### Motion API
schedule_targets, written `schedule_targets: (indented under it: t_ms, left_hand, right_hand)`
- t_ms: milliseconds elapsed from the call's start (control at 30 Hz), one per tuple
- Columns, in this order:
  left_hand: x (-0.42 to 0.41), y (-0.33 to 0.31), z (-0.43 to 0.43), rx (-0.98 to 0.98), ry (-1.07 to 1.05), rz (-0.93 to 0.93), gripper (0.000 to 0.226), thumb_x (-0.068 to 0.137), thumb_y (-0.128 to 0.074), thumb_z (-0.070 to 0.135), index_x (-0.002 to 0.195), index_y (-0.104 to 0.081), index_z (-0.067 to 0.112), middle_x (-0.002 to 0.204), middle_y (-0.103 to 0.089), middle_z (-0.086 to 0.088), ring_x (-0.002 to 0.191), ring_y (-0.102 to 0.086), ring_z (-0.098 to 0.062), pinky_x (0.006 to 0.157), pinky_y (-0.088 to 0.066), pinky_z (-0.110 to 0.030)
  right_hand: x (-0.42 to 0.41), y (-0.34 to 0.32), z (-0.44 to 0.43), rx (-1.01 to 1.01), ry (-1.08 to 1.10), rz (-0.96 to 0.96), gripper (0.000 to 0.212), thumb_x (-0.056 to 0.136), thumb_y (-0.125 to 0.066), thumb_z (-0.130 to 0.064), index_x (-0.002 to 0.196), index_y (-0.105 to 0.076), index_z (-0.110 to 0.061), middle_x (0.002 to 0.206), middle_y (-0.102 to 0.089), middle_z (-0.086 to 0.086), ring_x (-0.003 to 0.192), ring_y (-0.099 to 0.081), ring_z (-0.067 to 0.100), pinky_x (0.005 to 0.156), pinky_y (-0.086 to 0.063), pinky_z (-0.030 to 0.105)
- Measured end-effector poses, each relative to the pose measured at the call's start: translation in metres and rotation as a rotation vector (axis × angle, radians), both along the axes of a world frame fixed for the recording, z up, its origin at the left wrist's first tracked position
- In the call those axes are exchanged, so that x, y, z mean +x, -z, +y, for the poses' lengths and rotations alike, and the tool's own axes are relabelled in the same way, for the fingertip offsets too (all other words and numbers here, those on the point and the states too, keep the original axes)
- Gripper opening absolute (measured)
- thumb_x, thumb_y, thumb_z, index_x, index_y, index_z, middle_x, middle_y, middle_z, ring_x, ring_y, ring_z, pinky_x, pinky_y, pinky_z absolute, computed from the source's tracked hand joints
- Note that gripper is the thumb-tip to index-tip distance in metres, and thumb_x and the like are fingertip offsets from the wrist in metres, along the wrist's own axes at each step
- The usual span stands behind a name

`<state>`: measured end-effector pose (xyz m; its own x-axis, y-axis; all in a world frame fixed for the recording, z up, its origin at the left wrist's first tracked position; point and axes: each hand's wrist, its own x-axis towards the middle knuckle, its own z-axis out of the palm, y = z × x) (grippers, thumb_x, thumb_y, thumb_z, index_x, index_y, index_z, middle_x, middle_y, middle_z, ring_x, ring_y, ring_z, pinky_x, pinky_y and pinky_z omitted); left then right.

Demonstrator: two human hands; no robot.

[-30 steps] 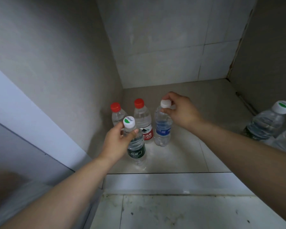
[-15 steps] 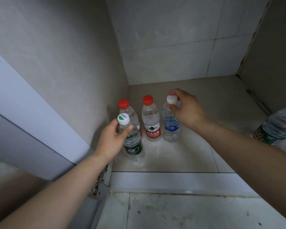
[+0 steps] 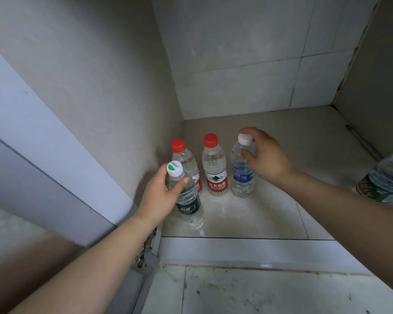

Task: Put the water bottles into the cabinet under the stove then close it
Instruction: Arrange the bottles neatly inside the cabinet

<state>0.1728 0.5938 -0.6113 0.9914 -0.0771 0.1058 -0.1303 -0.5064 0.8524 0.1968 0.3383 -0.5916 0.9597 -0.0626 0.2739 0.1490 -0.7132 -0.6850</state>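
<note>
Several water bottles stand upright on the cabinet floor (image 3: 270, 211) near its left wall. My left hand (image 3: 159, 196) grips the neck of the green-label bottle (image 3: 186, 200) with a white and green cap, which rests on the floor in front. Behind it stand two red-cap bottles, one by the wall (image 3: 184, 159) and one beside it (image 3: 214, 168). My right hand (image 3: 266, 157) holds the top of the blue-label bottle (image 3: 242, 175) with a white cap, at the right end of the row.
The open cabinet door (image 3: 43, 155) stands at the left, its hinge (image 3: 145, 254) by my left forearm. Another green-label bottle (image 3: 386, 177) shows at the right edge, partly cut off. A white sill (image 3: 247, 250) fronts the cabinet, with stained floor tile (image 3: 259, 291) below.
The view has shifted slightly, so the bottles sit a little more to the right in the picture. Both hands stay on their bottles, which have barely moved.
</note>
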Motion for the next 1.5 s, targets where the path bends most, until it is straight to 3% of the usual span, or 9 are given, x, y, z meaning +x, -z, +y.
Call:
schedule_targets:
  t_ms: [133,400,500,667,767,1000,1167,1333,1500]
  left_hand:
    - [0.004,-0.002,-0.002,0.004,-0.020,-0.012,0.029,0.084,-0.068,0.025,0.110,-0.056,0.030,0.102,-0.066,0.019,0.096,-0.060,0.004,0.086,-0.047,-0.025]
    - [-0.001,-0.004,-0.008,0.058,-0.042,-0.020,0.034,0.083,-0.068,0.028,0.114,-0.054,0.024,0.104,-0.065,0.012,0.099,-0.061,-0.010,0.083,-0.046,-0.027]
    - [-0.003,-0.018,-0.010,0.158,-0.058,-0.106,0.040,0.080,-0.072,0.023,0.115,-0.051,0.022,0.100,-0.060,0.011,0.095,-0.057,-0.012,0.075,-0.040,-0.021]
    - [-0.003,-0.044,-0.028,0.465,0.092,-0.244,0.060,0.079,-0.070,0.035,0.130,-0.043,0.019,0.127,-0.055,-0.004,0.114,-0.053,-0.023,0.093,-0.043,-0.034]
    - [-0.002,-0.058,-0.050,0.659,0.162,-0.381,0.062,0.081,-0.068,0.036,0.133,-0.043,0.015,0.126,-0.054,-0.011,0.114,-0.052,-0.031,0.094,-0.043,-0.041]
    - [-0.014,-0.049,-0.136,0.572,0.364,-0.393,0.056,0.082,-0.067,0.033,0.131,-0.046,0.016,0.128,-0.054,-0.010,0.115,-0.052,-0.029,0.088,-0.040,-0.033]
    - [-0.025,-0.005,-0.197,0.579,0.552,-0.302,0.057,0.085,-0.062,0.038,0.134,-0.042,0.016,0.137,-0.047,-0.006,0.123,-0.047,-0.024,0.099,-0.038,-0.033]
    - [-0.027,0.025,-0.233,0.599,0.604,-0.142,0.061,0.087,-0.059,0.042,0.139,-0.036,0.022,0.143,-0.042,-0.001,0.123,-0.046,-0.022,0.099,-0.042,-0.033]
    - [-0.025,0.024,-0.243,0.533,0.590,-0.094,0.063,0.085,-0.062,0.042,0.139,-0.036,0.021,0.141,-0.043,-0.003,0.123,-0.047,-0.021,0.099,-0.042,-0.034]
  right_hand:
    - [-0.003,0.001,0.002,0.037,-0.016,-0.008,0.050,0.080,-0.067,-0.013,0.126,-0.047,-0.017,0.124,-0.054,0.009,0.107,-0.053,0.025,0.083,-0.036,0.023]
    - [-0.007,-0.003,-0.001,-0.055,-0.034,0.020,0.057,0.082,-0.067,-0.017,0.132,-0.041,-0.019,0.132,-0.048,0.008,0.114,-0.051,0.026,0.087,-0.036,0.023]
    - [-0.013,-0.008,-0.006,-0.123,-0.029,0.021,0.061,0.082,-0.067,-0.024,0.136,-0.038,-0.020,0.138,-0.043,0.007,0.118,-0.049,0.026,0.089,-0.035,0.023]
    - [-0.028,-0.015,-0.025,-0.225,-0.048,0.077,0.063,0.085,-0.064,-0.025,0.139,-0.033,-0.018,0.142,-0.040,0.010,0.124,-0.046,0.028,0.100,-0.038,0.032]
    - [-0.041,-0.018,-0.048,-0.289,-0.040,0.144,0.066,0.085,-0.064,-0.030,0.141,-0.032,-0.015,0.143,-0.039,0.012,0.127,-0.042,0.028,0.104,-0.034,0.033]
    - [-0.080,-0.044,-0.139,-0.467,0.073,0.144,0.053,0.083,-0.066,-0.029,0.129,-0.049,-0.012,0.132,-0.050,0.013,0.122,-0.045,0.032,0.100,-0.037,0.034]
    - [-0.110,-0.047,-0.204,-0.574,0.282,0.159,0.049,0.079,-0.066,-0.028,0.125,-0.051,-0.015,0.128,-0.050,0.013,0.117,-0.047,0.035,0.093,-0.044,0.041]
    - [-0.102,-0.052,-0.229,-0.528,0.323,0.229,0.034,0.082,-0.062,-0.012,0.114,-0.057,-0.004,0.117,-0.055,0.021,0.106,-0.054,0.037,0.081,-0.042,0.032]
    - [-0.095,-0.054,-0.221,-0.456,0.243,0.257,0.035,0.082,-0.063,-0.012,0.117,-0.061,-0.014,0.123,-0.059,0.012,0.113,-0.055,0.028,0.084,-0.040,0.025]
